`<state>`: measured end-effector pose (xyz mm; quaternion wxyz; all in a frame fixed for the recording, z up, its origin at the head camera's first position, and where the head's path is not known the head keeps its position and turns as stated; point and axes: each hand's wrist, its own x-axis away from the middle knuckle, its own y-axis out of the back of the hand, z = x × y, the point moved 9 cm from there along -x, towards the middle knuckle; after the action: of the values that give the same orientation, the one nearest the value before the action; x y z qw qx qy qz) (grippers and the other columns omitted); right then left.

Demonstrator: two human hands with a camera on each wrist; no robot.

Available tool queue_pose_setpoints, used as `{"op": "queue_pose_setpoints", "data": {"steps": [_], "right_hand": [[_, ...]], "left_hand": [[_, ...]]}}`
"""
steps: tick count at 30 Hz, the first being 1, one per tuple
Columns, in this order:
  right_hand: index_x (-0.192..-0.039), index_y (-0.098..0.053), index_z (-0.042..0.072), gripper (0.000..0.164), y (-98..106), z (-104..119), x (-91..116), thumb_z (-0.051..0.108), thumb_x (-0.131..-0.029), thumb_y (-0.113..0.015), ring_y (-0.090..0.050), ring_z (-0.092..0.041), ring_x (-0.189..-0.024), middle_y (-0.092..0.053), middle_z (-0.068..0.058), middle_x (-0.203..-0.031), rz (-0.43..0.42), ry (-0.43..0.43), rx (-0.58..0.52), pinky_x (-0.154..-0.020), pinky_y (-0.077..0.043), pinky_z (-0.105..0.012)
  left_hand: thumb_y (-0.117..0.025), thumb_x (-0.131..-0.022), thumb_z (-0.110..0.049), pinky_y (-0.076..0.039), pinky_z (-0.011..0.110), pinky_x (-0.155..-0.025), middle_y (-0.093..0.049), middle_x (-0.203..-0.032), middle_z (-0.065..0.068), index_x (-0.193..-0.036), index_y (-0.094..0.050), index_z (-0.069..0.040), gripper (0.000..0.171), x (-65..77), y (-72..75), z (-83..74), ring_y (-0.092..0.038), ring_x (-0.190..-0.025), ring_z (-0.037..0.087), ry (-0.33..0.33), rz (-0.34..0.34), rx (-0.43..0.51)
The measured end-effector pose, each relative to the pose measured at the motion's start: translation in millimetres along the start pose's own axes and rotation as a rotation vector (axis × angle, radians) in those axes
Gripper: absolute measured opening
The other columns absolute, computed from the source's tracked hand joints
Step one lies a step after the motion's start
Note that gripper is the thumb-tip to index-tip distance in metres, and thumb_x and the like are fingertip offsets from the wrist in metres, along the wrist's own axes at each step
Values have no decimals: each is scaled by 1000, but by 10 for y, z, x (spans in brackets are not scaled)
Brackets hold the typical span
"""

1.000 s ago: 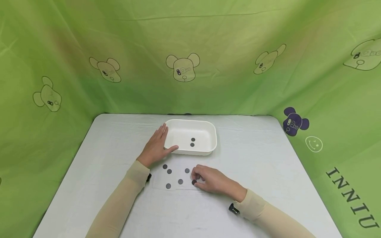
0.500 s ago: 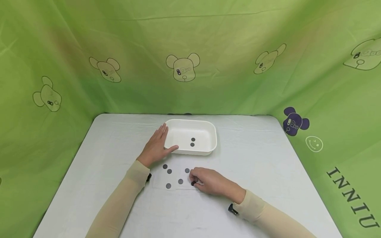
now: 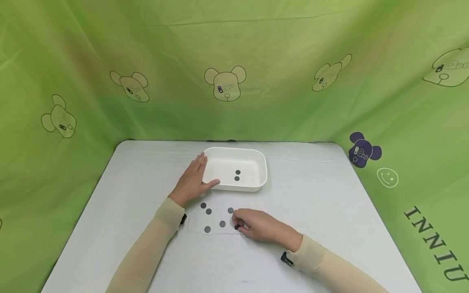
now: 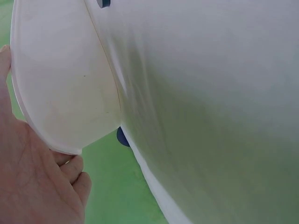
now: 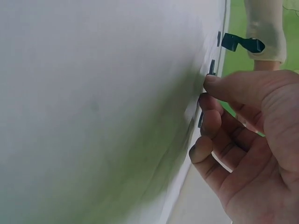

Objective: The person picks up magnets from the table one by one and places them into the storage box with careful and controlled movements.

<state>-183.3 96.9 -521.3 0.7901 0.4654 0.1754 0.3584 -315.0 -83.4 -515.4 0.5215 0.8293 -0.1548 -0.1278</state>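
Note:
A shallow white rectangular tray (image 3: 253, 167) stands at the back of the table. My left hand (image 3: 190, 183) rests at its left front corner, fingers straight along the side and thumb over the front rim. The left wrist view shows the palm against the tray wall (image 4: 65, 84). Nearer the front, my right hand (image 3: 258, 224) pinches a small dark round disc (image 3: 237, 227) between thumb and fingertips, low at the tabletop. In the right wrist view the thumb (image 5: 233, 86) faces the curled fingers. Two dark discs (image 3: 237, 175) lie inside the tray.
Several loose dark discs, among them one grey disc (image 3: 222, 224), lie on the white tabletop (image 3: 311, 183) between the hands. Green cloth (image 3: 275, 114) with printed bear heads hangs around the table. A black strap piece (image 3: 287, 259) sits at the right cuff.
My right hand has shifted slightly left and toward the front edge, drawing the dark disc with it. My left hand and the tray have stayed in place.

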Motion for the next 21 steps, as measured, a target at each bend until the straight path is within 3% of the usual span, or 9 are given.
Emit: {"op": "queue_pose_setpoints", "data": {"steps": [21], "right_hand": [[-104, -66, 23, 16, 14, -7, 7, 9, -100, -75, -52, 0, -76, -56, 17, -87, 16, -25, -75, -71, -51, -20]], "left_hand": [[-56, -102, -71, -9, 42, -136, -3, -181, 12, -171, -14, 1, 108, 7, 15, -21, -9, -167, 33, 4, 1, 7]]}}
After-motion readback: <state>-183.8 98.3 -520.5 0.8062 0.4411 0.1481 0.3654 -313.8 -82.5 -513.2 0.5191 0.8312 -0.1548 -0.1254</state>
